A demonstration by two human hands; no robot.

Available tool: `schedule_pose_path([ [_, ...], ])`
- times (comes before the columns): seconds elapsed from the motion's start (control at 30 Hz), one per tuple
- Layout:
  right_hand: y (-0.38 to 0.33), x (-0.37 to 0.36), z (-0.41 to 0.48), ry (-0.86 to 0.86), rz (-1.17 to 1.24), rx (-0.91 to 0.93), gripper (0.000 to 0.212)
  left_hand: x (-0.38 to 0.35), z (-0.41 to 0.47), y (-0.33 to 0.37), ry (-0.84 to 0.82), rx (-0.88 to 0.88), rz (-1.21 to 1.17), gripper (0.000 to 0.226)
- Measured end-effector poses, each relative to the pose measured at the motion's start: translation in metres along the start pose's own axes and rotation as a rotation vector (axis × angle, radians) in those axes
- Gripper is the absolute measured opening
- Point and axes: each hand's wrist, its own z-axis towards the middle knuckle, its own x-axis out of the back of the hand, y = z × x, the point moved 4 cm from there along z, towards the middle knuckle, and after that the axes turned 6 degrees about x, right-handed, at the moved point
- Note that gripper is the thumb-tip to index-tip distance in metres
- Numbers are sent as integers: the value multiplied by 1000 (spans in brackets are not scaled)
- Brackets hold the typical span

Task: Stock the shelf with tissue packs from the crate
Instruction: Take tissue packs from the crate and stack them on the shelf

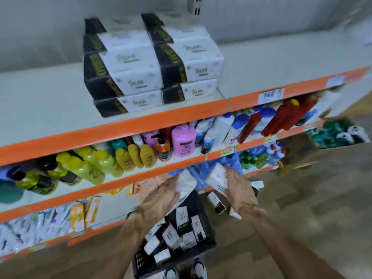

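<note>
– tissue packs (130, 57) stand stacked in two columns on the top shelf (50, 105), black bands on their left ends. where are the others?

– on my screen, loose packs (177, 236) lie jumbled in the black crate (141, 258), which sits on the floor at the foot of the shelving. a few stray packs (218, 204) lie on the floor just beside the crate, on its right.

– and the hands?

– both are raised above the crate, in front of the lower shelves. the left hand (161, 200) holds a white pack (186, 184), its fingers curled round the pack's lower edge. the right hand (240, 190) lies against a second white pack (215, 176) with its fingers straight. the thumb is hidden, so i cannot tell whether it really grips or only presses.

– do the two packs touch?

– no, they are apart, and i see blue goods (198, 172) on the shelf behind them in the gap. the feed is smeared, so i can't read any print on them.

– what else do you have in view?

– one level under the top shelf there are yellow bottles (90, 166), a pink bottle (184, 140) and red bottles (287, 115) further right. a pair of shoes (199, 269) stands right at the crate's near edge.
</note>
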Motion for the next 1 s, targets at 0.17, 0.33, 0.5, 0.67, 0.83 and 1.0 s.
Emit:
schedule_pose_path([
  [0.17, 18, 98, -17, 123, -58, -18, 66, 76, -11, 63, 54, -120, -8, 60],
  [0.33, 37, 176, -32, 197, -44, 11, 73, 128, -12, 125, 176, -176, 78, 64],
  [0.5, 61, 238, -42, 291, -38, 32, 73, 156, -16, 182, 227, -280, -30, 58],
  [0.67, 96, 282, -43, 341, -73, 66, 71, 171, -9, 235, 287, -237, -37, 45],
  [0.83, 139, 308, -38, 361, -71, 160, 76, 174, 4, 274, 310, -141, -21, 49],
  [1.0, 185, 326, -31, 424, -60, 225, 76, 184, 12, 321, 381, -104, 8, 43],
])
